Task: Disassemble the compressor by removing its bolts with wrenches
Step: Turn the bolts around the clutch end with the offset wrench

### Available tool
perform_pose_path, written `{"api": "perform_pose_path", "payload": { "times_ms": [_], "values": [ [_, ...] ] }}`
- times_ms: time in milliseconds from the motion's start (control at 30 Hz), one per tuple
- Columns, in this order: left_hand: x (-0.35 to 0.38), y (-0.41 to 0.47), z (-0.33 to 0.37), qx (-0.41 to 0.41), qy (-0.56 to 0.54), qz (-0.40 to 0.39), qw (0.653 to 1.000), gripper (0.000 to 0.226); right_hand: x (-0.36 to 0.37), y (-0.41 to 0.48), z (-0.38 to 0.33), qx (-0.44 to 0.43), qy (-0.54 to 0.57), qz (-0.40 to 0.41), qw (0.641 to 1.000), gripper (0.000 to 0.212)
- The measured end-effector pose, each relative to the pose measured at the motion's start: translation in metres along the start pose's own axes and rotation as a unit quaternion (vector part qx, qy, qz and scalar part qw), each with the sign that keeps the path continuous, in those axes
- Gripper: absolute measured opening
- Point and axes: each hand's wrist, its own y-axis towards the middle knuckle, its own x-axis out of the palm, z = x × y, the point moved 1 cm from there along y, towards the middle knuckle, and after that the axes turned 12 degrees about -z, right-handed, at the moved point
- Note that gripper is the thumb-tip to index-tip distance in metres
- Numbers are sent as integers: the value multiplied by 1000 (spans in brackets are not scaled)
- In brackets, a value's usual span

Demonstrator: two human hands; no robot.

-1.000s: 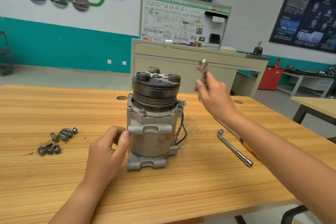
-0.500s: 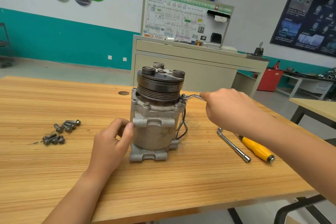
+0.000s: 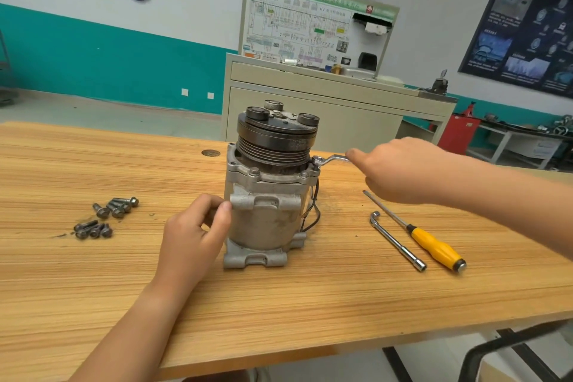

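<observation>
**Spotter 1:** Your compressor (image 3: 266, 195) stands upright near the middle of the desk (image 3: 279, 304), pulley end on top and base flat on the wood.

**Spotter 2:** Your left hand (image 3: 195, 236) grasps its left side. The fingers curl against the housing and your thumb presses on a cast lug.

**Spotter 1:** Your right hand (image 3: 400, 170) is wrapped around the handle of a wrench (image 3: 330, 160). The ring end sits on the right corner of the upper flange, just under the pulley.

**Spotter 2:** You have 2 flange bolts (image 3: 254, 171) showing on the front of that flange, both seated.

**Spotter 1:** Loose bolts (image 3: 118, 211) lie in 2 small clusters on the desk to your left, well apart from the compressor.

**Spotter 2:** To your right, an L-shaped socket wrench (image 3: 397, 242) and a yellow-handled screwdriver (image 3: 434, 245) lie side by side on the desk, near each other, under your right forearm. A black wire (image 3: 313, 211) loops down the compressor's right side.
</observation>
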Motion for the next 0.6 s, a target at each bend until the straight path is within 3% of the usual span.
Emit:
{"api": "perform_pose_path", "payload": {
  "times_ms": [167, 267, 367, 467, 600],
  "values": [
    [0, 0, 1, 4, -2, 0, 1000, 20, 11, 19, 9, 3, -60, 48, 997, 47],
    [0, 0, 1, 6, 6, -1, 1000, 18, 23, 33, 13, 22, -34, 77, 996, 46],
    [0, 1, 0, 7, 8, -2, 1000, 18, 32, 52, 12, -13, 9, 193, 981, 33],
    [1, 1, 0, 8, 5, -3, 1000, 18, 32, 72, 2, -66, 72, 359, 928, 26],
    [2, 1, 1, 1, -5, -4, 1000, 22, 24, 92, -15, -65, 133, 405, 902, 31]
  ]
}}
